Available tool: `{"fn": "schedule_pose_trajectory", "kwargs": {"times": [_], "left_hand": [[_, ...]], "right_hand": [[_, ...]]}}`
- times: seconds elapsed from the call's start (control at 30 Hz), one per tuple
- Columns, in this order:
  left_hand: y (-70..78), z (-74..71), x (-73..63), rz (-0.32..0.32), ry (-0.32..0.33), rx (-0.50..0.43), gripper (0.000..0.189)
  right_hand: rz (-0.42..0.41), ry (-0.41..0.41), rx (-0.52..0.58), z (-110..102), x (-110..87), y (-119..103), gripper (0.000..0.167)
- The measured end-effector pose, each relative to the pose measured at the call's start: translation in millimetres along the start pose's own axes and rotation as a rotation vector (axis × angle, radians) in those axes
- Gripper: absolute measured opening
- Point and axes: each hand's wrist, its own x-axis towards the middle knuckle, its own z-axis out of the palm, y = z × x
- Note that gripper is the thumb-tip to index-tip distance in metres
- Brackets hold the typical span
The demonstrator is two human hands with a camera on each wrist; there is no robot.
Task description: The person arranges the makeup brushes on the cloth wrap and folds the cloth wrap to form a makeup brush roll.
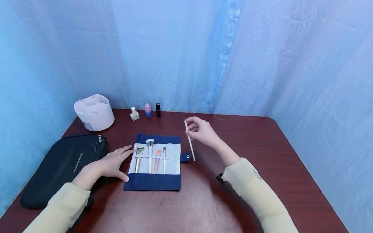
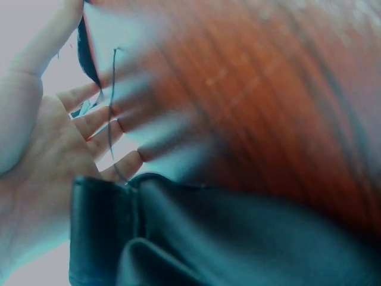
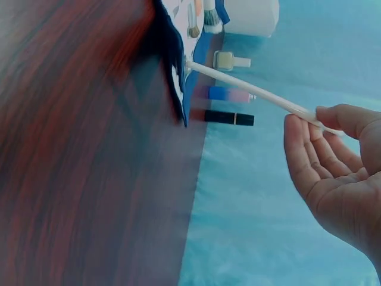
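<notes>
A slim white makeup brush (image 1: 189, 142) is pinched between thumb and fingers of my right hand (image 1: 202, 132), its dark bristles up and its handle end pointing down, just right of the roll. In the right wrist view the brush (image 3: 256, 90) slants away from the fingertips. My left hand (image 1: 113, 162) rests with spread fingers at the left edge of the blue and white brush roll (image 1: 152, 183). Under the roll's strap lie a fan-like brush (image 1: 138, 161), a white-tipped brush (image 1: 150, 155), a pink brush (image 1: 157, 161) and a thin brush (image 1: 164, 160).
A black zipped bag (image 1: 62, 168) lies left, partly under my left forearm. Behind it stands a white divided organizer (image 1: 100, 116). Along the back edge are a nail polish bottle (image 1: 134, 115), a pink-blue bottle (image 1: 148, 110) and a black tube (image 1: 158, 110). Curtains (image 1: 175, 55) hang behind.
</notes>
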Motion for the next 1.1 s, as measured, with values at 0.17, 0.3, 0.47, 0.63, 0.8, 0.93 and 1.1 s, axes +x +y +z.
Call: {"fn": "schedule_pose_trajectory", "kwargs": {"times": [0.17, 0.3, 0.47, 0.63, 0.8, 0.93, 1.1], "left_hand": [[-1.7, -1.2, 0.4, 0.002, 0.000, -0.014, 0.109], [-2.2, -0.8, 1.3, 0.000, -0.004, -0.012, 0.110], [-1.8, 0.1, 1.5, 0.005, -0.002, -0.011, 0.109], [0.0, -0.5, 0.9, 0.001, -0.004, -0.011, 0.108], [0.7, -0.9, 0.3, -0.004, -0.005, -0.011, 0.108], [-0.4, -0.7, 0.3, 0.002, 0.001, -0.009, 0.108], [-2.4, 0.4, 0.5, 0.011, 0.008, -0.007, 0.108]], "right_hand": [[-0.034, 0.043, 0.087, 15.6, 14.3, -0.5, 0.050], [-0.056, 0.080, 0.164, 28.9, 25.1, 1.3, 0.052], [-0.012, 0.138, 0.244, 41.7, 36.5, 4.3, 0.046], [0.016, 0.176, 0.293, 49.8, 46.9, 11.1, 0.043], [0.039, 0.183, 0.319, 56.0, 53.2, 19.1, 0.042], [0.095, 0.181, 0.369, 60.0, 54.4, 25.8, 0.044], [0.157, 0.155, 0.428, 63.4, 53.1, 32.6, 0.047]]}}
